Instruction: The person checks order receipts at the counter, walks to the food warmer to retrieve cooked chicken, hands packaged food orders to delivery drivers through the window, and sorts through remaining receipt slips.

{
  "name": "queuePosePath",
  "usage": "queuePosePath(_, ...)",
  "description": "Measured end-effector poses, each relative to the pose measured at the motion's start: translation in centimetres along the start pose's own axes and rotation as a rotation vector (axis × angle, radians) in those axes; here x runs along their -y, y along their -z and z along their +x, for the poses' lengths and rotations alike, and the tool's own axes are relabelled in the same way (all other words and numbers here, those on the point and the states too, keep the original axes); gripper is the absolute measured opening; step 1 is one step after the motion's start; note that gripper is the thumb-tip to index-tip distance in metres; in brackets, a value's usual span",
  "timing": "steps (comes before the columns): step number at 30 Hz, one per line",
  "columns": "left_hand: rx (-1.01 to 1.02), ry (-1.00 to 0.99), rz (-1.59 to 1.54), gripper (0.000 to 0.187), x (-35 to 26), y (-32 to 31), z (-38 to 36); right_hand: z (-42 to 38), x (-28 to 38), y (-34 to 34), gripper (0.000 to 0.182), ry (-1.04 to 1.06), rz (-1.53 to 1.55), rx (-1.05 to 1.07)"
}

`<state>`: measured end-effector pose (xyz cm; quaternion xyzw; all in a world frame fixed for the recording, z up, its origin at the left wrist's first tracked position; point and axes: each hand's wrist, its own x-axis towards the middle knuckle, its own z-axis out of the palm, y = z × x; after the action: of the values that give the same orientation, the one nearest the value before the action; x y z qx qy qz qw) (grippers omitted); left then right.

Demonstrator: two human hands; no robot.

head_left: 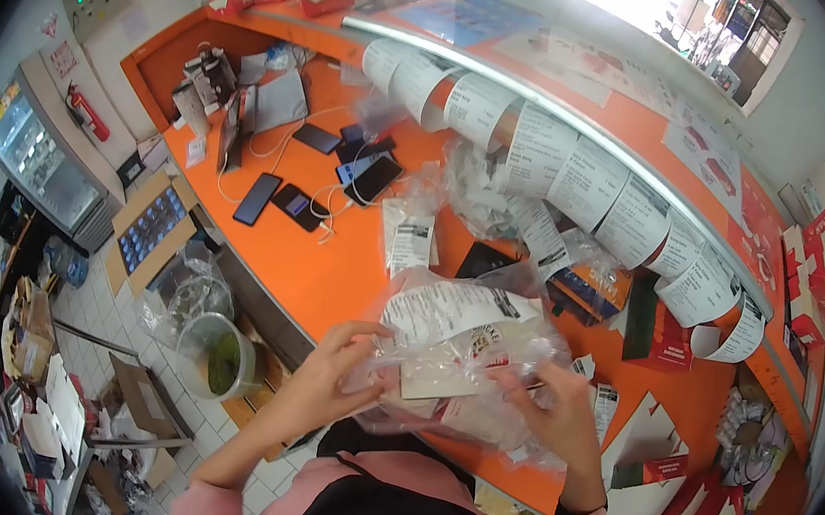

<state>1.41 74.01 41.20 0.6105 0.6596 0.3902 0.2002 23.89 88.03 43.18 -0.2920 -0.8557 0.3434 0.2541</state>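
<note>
Over the near edge of the orange counter [304,281], both hands work a clear plastic bag [515,431]. Left hand [334,380]: fingers curled, thumb and fingertips gathering film at the bag's left side. Right hand [565,409]: fingers bent, thumb against the bag's right side; exact pinch hard to read through the film. Inside or under the film: a printed receipt [467,309] along the far side and a pale, flat item [435,379] nearer the person, partly hidden by folds and glare. Off the counter's left edge, low down: a translucent tub [214,355] with something green in it, then an open carton [148,235] of blue-topped items. On the counter just beyond the bag: another clear bag [409,242] with a printed slip, plus a dark blue and orange packet [590,291] to the right. Further along its left half: several phones [256,199], some with white cables. Above the counter's far side: a row of receipts [534,155] hanging curled from a rail. Past its left end: fire extinguisher [89,113] on the wall, glass-door fridge [41,153]. Beyond its far side, upper right: bright window [688,25].
</note>
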Motion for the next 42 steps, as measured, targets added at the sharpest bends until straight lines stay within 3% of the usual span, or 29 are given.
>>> queuePosePath(1, 0.003, 0.01, -0.012, 0.028, 0.5, -0.1, -0.4, -0.4, 0.4, 0.5, 0.023, -0.01, -0.004, 0.011)
queuePosePath(4, -0.338, 0.238, -0.306, 0.02, 2.1, -0.2, -1.4, -1.3, 1.8, 1.7, 0.016, -0.046, -0.152, -0.096)
queuePosePath(6, -0.376, 0.278, -0.334, 0.02, 2.5, -0.2, -1.7, -1.5, 3.8, 2.3, 0.011, -0.037, -0.279, -0.32)
queuePosePath(7, -0.41, 0.311, -0.351, 0.02, 2.7, -0.1, -2.0, -1.3, 4.4, 2.1, 0.011, -0.034, -0.282, -0.311)
queuePosePath(9, -0.406, 0.291, -0.315, 0.02, 3.2, 0.0, -2.4, -0.3, 5.7, 1.3, 0.01, 0.32, -0.139, -0.262)
queuePosePath(11, -0.414, 0.162, -0.051, 0.02, 3.1, 0.1, -2.0, 1.4, 5.7, -1.3, 0.016, 0.487, -0.045, 0.109)
queuePosePath(13, -0.393, 0.128, -0.062, 0.018, 3.9, -0.3, -2.0, 3.4, 4.9, -5.3, 0.027, 0.621, -0.185, 0.212)
queuePosePath(15, -0.367, 0.089, -0.067, 0.017, 4.2, -0.2, -2.2, 5.3, 4.2, -7.8, 0.032, 0.733, -0.552, 0.18)
queuePosePath(17, -0.424, 0.24, -0.468, 0.012, 3.9, 0.0, -1.8, 5.9, 4.8, -9.0, 0.029, 0.782, -0.638, 0.168)
queuePosePath(19, -0.453, 0.168, -0.523, 0.007, 3.3, 0.4, -1.0, 6.5, 5.1, -9.8, 0.025, 0.862, -0.707, 0.186)
queuePosePath(22, -0.476, 0.275, -0.584, 0.006, 3.0, 1.2, -0.5, 7.0, 4.6, -11.4, 0.021, 0.965, -0.776, 0.182)
queuePosePath(24, -0.479, 0.284, -0.612, 0.007, 4.2, 1.8, -0.5, 7.4, 3.5, -12.8, 0.024, 0.917, -0.65, -0.037)
queuePosePath(28, -0.459, 0.285, -0.66, 0.006, 5.5, 2.1, -0.2, 5.3, 2.5, -15.2, 0.023, 0.843, -0.583, -0.047)
queuePosePath(30, -0.416, 0.28, -0.652, 0.005, 5.3, 2.4, -0.3, 2.9, 1.6, -16.4, 0.023, 0.897, -0.722, 0.267)
queuePosePath(33, -0.374, 0.252, -0.653, 0.008, 4.6, 2.7, -0.1, 1.9, 3.3, -13.6, 0.029, 0.858, -0.745, 0.353)
queuePosePath(36, -0.281, 0.254, -0.543, 0.007, 4.4, 3.0, -0.8, 1.6, 4.9, -9.4, 0.033, 0.927, -0.502, 0.17)
queuePosePath(38, -0.245, 0.279, -0.55, 0.005, 5.5, 3.1, -1.8, 0.5, 5.0, -6.4, 0.033, 0.661, -0.092, 0.139)
queuePosePath(40, -0.167, 0.304, -0.586, 0.005, 5.7, 3.3, -1.4, -0.5, 3.4, -3.5, 0.028, 0.415, -0.111, -0.125)
queuePosePath(42, -0.05, 0.305, -0.502, 0.022, 5.5, 4.0, -0.4, -1.5, 2.1, -2.2, 0.02, 0.059, -0.099, -0.331)
